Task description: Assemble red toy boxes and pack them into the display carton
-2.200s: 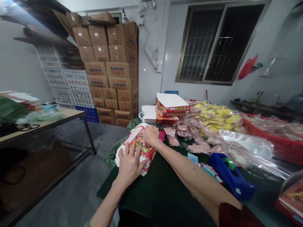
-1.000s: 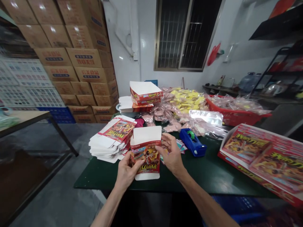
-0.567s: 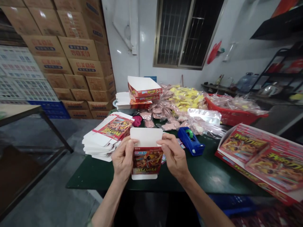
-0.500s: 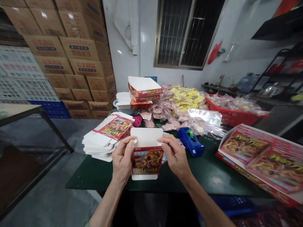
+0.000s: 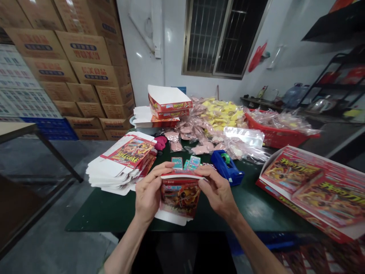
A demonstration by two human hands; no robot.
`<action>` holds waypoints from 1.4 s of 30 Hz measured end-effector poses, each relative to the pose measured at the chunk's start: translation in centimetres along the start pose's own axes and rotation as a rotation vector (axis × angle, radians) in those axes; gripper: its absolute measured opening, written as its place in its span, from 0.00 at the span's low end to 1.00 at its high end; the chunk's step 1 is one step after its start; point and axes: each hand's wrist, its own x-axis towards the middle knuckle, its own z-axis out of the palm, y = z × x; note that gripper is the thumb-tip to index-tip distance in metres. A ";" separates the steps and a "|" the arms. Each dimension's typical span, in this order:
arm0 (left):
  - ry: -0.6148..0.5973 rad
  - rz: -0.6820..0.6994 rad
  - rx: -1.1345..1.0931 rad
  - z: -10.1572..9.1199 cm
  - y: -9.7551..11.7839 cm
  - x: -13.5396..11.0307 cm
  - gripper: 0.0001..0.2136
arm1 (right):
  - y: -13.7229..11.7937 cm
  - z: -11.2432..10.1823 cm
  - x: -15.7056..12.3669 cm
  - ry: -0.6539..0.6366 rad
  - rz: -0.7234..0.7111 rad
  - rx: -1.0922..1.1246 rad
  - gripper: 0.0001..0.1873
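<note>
A small red printed carton (image 5: 179, 196) is held upright over the near edge of the dark green table (image 5: 114, 209). My left hand (image 5: 148, 194) grips its left side, thumb and fingers pinching the top flap. My right hand (image 5: 218, 192) grips the right side, fingers pressing the same flap down over the opening. A white bottom flap sticks out below. To the left lies a stack of flat unfolded cartons (image 5: 122, 161). Small blue cards (image 5: 186, 163) lie just behind the carton.
A blue tape dispenser (image 5: 228, 169) sits right of the hands. Pink and yellow packets (image 5: 216, 121) and a red basket (image 5: 273, 133) fill the back. Folded trays (image 5: 167, 104) stand behind. Large red boxes (image 5: 310, 186) lie right. Brown cartons (image 5: 82, 64) stack at left.
Both hands took one flat carton from the stack, brought it near and opened it into a box. The white top flap, upright half a second ago, is now folded down.
</note>
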 end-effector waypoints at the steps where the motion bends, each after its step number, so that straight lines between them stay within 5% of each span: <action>1: -0.038 0.011 0.000 -0.2 0.4 -0.2 0.12 | -0.3 -0.1 -0.1 -0.020 0.003 0.014 0.09; 9: -0.314 0.004 0.497 -1.5 4.7 -0.1 0.07 | -3.0 -0.1 -0.5 -0.005 0.075 -0.055 0.06; 20: -0.420 0.179 0.529 -2.3 5.4 -0.6 0.12 | -4.3 0.2 -1.4 0.024 -0.031 -0.096 0.07; 25: -0.399 0.303 0.608 -2.2 4.5 -2.0 0.14 | -3.1 0.5 -2.3 0.083 -0.078 -0.095 0.11; 33: -0.152 0.417 0.613 -1.5 1.6 -3.0 0.17 | -1.2 2.7 -3.7 0.176 -0.209 -0.179 0.20; 37: -0.070 0.400 0.638 -1.1 1.0 -3.1 0.18 | 0.7 -0.8 -2.9 0.235 0.055 -0.277 0.19; 40: 0.037 0.363 0.588 -0.8 0.7 -3.3 0.23 | 3.2 -6.6 -1.2 0.458 0.430 -0.596 0.18; 42: 0.075 0.330 0.549 -0.7 0.5 -3.5 0.23 | 4.8 -10.4 0.2 0.440 0.541 -0.674 0.13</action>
